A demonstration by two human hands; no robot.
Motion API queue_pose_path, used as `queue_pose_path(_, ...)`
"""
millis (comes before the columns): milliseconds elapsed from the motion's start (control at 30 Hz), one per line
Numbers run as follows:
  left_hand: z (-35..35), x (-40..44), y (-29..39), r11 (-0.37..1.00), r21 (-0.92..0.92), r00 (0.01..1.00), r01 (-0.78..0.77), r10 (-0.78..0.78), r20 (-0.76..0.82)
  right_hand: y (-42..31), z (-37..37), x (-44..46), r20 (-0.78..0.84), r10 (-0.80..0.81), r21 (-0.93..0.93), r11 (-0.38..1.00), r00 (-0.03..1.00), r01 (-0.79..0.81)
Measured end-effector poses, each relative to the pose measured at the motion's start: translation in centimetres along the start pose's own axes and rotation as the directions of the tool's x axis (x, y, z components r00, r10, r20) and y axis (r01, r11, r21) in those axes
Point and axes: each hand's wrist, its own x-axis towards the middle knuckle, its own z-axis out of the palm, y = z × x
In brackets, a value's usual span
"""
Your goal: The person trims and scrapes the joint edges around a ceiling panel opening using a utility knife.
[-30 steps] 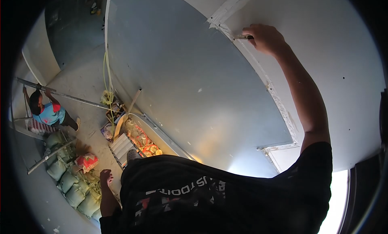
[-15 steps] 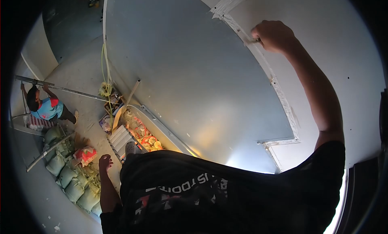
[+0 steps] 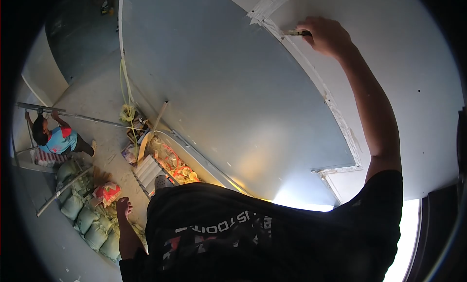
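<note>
My right hand (image 3: pixel 327 35) is raised high and closed around the dark handle of a putty knife (image 3: pixel 297 33), seen nearly edge-on. The tip of its thin blade is at a white-smeared seam (image 3: pixel 318 85) where a pale panel (image 3: pixel 389 87) borders the large blue-grey panel (image 3: pixel 224 87). Whether the blade presses on the seam I cannot tell. Low on the other side, my left hand (image 3: pixel 124 207) hangs beside my body, fingers loosely bent and apart, with nothing visible in it.
Below me are a slatted step (image 3: pixel 150 174) and my grey shoe (image 3: pixel 162 181). Filled green sacks (image 3: pixel 96 233) and a red bundle (image 3: pixel 107 192) lie left. Another person (image 3: pixel 61 138) holds a long metal bar (image 3: pixel 92 117). Debris (image 3: pixel 170 158) lies along the panel's base.
My right hand has moved slightly up and left along the seam, and the putty knife shows more clearly. My left hand has shifted a little down. The view has tilted slightly.
</note>
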Motion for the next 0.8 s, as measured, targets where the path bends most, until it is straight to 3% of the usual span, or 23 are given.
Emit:
queue_pose_path(100, 0.4, 1.5, 0.4, 0.998, -0.065, 0.997, 0.016, -0.011, 0.08, 0.2, 0.7, 0.0, -0.037, 0.0, -0.011, 1.0, 0.999, -0.001)
queue_pose_path(233, 3.2, 1.7, 2.9, 1.0, 0.002, 0.996, -0.029, 0.029, 0.08, 0.0, 1.1, 0.4, -0.008, -0.006, -0.003, 1.0, 1.0, 0.006)
queue_pose_path(433, 4.4, 3.1, 4.3, 0.994, -0.046, 0.985, -0.104, 0.109, 0.132, -1.8, -3.0, 0.9, 0.14, -0.01, -0.058, 0.998, 0.99, 0.018)
queue_pose_path(500, 4.2, 3.0, 3.9, 0.988, -0.08, 0.988, -0.129, 0.136, 0.079, -3.3, -6.8, 2.4, 0.496, 0.002, -0.193, 0.975, 0.868, 0.108)
queue_pose_path(533, 3.4, 3.6, 3.4, 0.987, -0.083, 0.987, -0.135, 0.141, 0.076, -3.2, -6.6, 2.8, 0.49, 0.004, -0.194, 0.975, 0.872, 0.104)
queue_pose_path(600, 2.2, 4.7, 1.0, 0.994, -0.103, 0.996, -0.043, 0.051, 0.08, -2.3, -5.2, 2.5, 0.298, 0.035, -0.089, 0.996, 0.954, -0.008)
queue_pose_path(800, -0.5, 3.5, -0.8, 0.991, -0.044, 0.988, 0.126, -0.121, 0.094, 0.3, -1.7, 1.8, 0.187, 0.104, 0.062, 0.991, 0.977, -0.118)
